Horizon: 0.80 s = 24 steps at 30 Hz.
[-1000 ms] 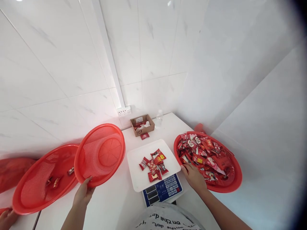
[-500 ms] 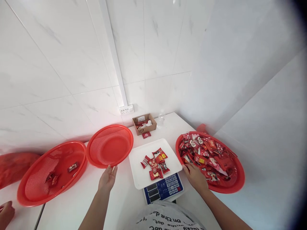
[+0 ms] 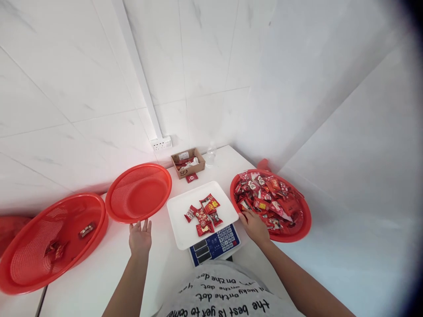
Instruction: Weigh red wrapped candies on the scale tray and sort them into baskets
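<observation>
Blue scale keypad (image 3: 214,243) nearest, white pan (image 3: 178,226) on it with a few red candies (image 3: 202,214). Next, left hand (image 3: 140,234) open over the table, fingers spread, holding nothing, just short of the empty red basket (image 3: 139,192). Opposite, right hand (image 3: 254,223) at near rim of candy-filled basket (image 3: 287,237); fingers curled, can't tell if gripping. Cardboard box (image 3: 187,162) by the wall.

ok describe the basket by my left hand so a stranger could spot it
On the white counter, find the scale's white tray. Just left of it, ahead of the left hand, sits a round red mesh basket: the smallest of three, showing only bare bottom, while the left basket and right basket hold sweets.
</observation>
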Available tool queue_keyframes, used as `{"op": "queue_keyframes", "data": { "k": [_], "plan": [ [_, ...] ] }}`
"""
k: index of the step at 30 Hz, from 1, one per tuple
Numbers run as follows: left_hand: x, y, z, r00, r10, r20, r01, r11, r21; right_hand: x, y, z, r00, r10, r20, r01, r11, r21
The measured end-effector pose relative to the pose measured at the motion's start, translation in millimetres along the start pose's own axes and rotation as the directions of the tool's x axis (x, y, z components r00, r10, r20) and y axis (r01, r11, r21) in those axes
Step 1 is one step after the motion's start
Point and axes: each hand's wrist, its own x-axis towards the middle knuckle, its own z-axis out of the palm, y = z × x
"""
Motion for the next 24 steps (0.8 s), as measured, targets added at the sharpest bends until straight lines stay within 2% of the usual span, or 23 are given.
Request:
{"op": "queue_keyframes", "data": {
  "k": [6, 9, 10, 11, 12, 13, 14, 15, 16, 17, 20, 22, 24],
  "plan": [
    [-3, -1, -5, 0.997, 0.079, 0.019, -0.081, 0.975, 0.208, 0, 1, 0, 1.0, 0.002, -0.009, -0.002, 1.0, 0.003],
    [-15, -14, -6, 0.991, 0.134, -0.018, -0.12, 0.934, 0.338, 0, 0, 0, 1.0, 0.007, -0.004, -0.007, 1.0, -0.002],
    [-23, -22, -4, 0.985, 0.174, -0.003, -0.159, 0.908, 0.388, 0, 0, -1, 1.0, 0.004, -0.004, -0.004, 1.0, -0.005],
    [-31, -30, -2, 0.97, 0.235, 0.062, -0.237, 0.857, 0.457, 0, 0, -1, 1.0, 0.002, -0.005, -0.002, 1.0, -0.009],
    [-39, -39, 1, 0.938, 0.297, 0.178, -0.346, 0.777, 0.526, 0, -1, -1, 1.0, 0.001, -0.006, -0.001, 1.0, -0.012],
    [-48, -49, 5, 0.863, 0.346, 0.369, -0.505, 0.629, 0.591, 0, -1, -1, 1.0, 0.002, -0.004, -0.002, 1.0, -0.015],
    [-55, -58, 10, 0.753, 0.34, 0.563, -0.656, 0.455, 0.603, 0, -1, -1, 1.0, 0.006, 0.0, -0.006, 1.0, -0.018],
    [-62, -68, 16, 0.642, 0.281, 0.713, -0.765, 0.293, 0.574, 0, -1, -1, 1.0, 0.011, 0.003, -0.011, 1.0, -0.018],
    [-67, -77, 24, 0.546, 0.194, 0.815, -0.838, 0.153, 0.524, 0, -1, -1, 1.0, 0.018, 0.006, -0.018, 1.0, -0.018],
    [-70, -85, 31, 0.479, 0.104, 0.872, -0.878, 0.052, 0.476, 0, -1, -1, 1.0, 0.023, 0.01, -0.022, 1.0, -0.017],
    [-71, -105, 53, 0.365, -0.147, 0.919, -0.925, -0.167, 0.34, 1, -1, -1, 1.0, 0.023, 0.021, -0.023, 1.0, -0.01],
    [-68, -112, 63, 0.321, -0.263, 0.91, -0.933, -0.253, 0.255, 1, -1, -1, 0.999, 0.024, 0.025, -0.024, 1.0, -0.005],
    [-64, -115, 70, 0.294, -0.31, 0.904, -0.933, -0.3, 0.2, 1, -1, -2, 0.999, 0.023, 0.024, -0.023, 1.0, 0.002]
  ]
}}
